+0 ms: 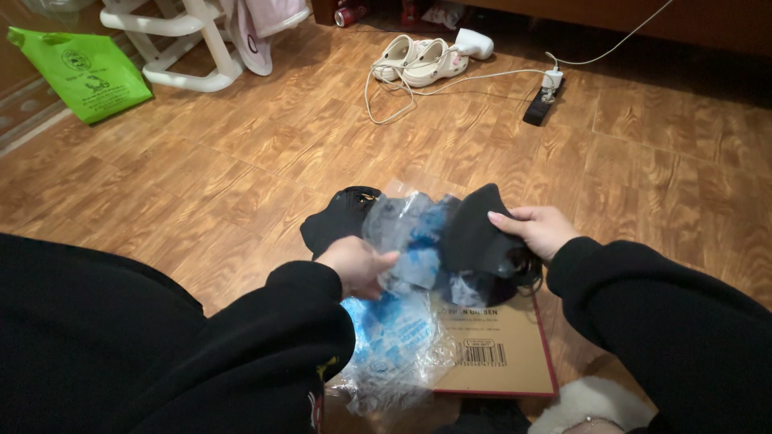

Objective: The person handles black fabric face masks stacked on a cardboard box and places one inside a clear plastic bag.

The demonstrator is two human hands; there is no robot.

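Above a flat cardboard box (503, 354), the left hand (358, 265) grasps a clear plastic bag (402, 233) while the right hand (539, 229) clenches black fabric (474, 237)

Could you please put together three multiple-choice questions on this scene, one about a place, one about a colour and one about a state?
1. Where does the pair of pale clogs lie?
A. On the wood floor at the far side, by the white cable
B. On the cardboard packet
C. Inside the green bag

2. What colour is the plastic bag at the far left?
A. Red
B. Bright green
C. Blue

3. What is the right hand doing?
A. Resting flat on the floor
B. Gripping a black face mask
C. Holding the power strip

Answers:
1 A: the clogs sit on the floor beside the cable.
2 B: the bag is plainly bright green.
3 B: its fingers close over the mask's edge, while the left hand grips the clear wrapper.
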